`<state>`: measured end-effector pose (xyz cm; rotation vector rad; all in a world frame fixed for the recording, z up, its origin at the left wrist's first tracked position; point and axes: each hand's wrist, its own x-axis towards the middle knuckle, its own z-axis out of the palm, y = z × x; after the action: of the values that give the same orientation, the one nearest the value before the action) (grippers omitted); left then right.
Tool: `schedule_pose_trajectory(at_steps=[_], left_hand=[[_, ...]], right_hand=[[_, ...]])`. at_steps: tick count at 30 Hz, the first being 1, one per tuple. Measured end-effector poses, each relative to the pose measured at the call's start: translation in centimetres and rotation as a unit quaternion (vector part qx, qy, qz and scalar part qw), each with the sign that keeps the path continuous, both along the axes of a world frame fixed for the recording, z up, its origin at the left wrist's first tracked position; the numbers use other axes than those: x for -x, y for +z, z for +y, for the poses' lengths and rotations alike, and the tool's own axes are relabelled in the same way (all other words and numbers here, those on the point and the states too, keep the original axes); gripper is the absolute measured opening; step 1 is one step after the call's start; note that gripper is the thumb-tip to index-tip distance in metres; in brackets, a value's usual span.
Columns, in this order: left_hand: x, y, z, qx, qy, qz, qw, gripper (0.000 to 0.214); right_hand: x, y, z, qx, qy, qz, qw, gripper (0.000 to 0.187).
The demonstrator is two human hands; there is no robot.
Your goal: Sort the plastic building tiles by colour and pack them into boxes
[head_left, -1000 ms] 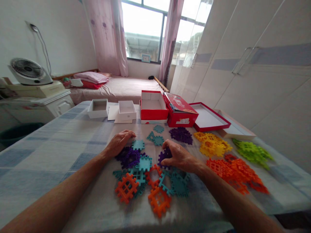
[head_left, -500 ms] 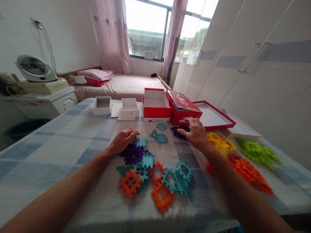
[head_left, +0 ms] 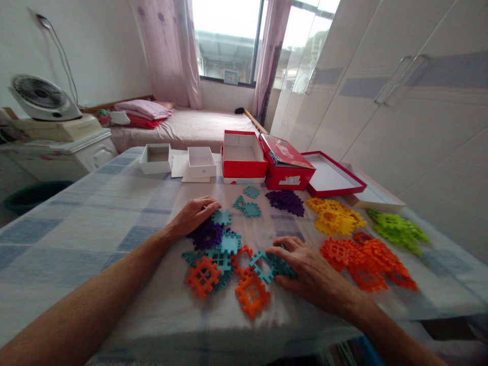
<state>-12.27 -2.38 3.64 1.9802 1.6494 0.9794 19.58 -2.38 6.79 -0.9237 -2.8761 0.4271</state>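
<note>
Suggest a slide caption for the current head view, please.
Right hand at turquoise notched plastic tiles, left hand by a purple tile pile; orange pile at right, open red box behind.

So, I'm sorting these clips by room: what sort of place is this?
Most likely a bedroom in a home: there is a bed with pink bedding piled on it, pink curtains at the window, and what looks like a white wardrobe.

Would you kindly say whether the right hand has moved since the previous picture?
Yes: judged against the yellow pile, the right hand has moved closer to the wearer.
</note>
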Motion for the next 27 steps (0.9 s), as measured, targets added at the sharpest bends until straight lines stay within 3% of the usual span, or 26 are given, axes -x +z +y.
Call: schedule_pose_trajectory(at_steps=[8, 15, 19, 22, 25, 27], left_hand=[[0.1, 0.0, 0.1, -0.003, 0.001, -0.004, 1.000, 0.045], [0.2, 0.0, 0.0, 0.015, 0.020, -0.049, 0.998, 0.044], [0.2, -0.1, 0.0, 0.056, 0.031, -0.141, 0.988, 0.047], [0.0, -0.2, 0.0, 0.074, 0.017, -0.199, 0.977, 0.047], [-0.4, -0.1, -0.1, 0.082, -0.009, -0.233, 0.969, 0.046], [-0.6, 0.1, -0.2, 0.088, -0.017, -0.250, 0.964, 0.047]], right_hand=[[0.8, 0.8, 1.4, -0.016, -0.023, 0.070, 0.997, 0.040], [7.0, 1.1, 7.8, -0.096, -0.115, 0.085, 0.985, 0.039], [9.6, 0.5, 9.3, -0.132, -0.127, 0.079, 0.980, 0.054], [10.0, 0.1, 8.0, -0.150, -0.057, 0.104, 0.982, 0.055], [10.2, -0.6, 6.3, -0.100, 0.059, 0.109, 0.987, 0.047], [10.5, -1.1, 5.7, -0.076, 0.084, 0.101, 0.988, 0.044]])
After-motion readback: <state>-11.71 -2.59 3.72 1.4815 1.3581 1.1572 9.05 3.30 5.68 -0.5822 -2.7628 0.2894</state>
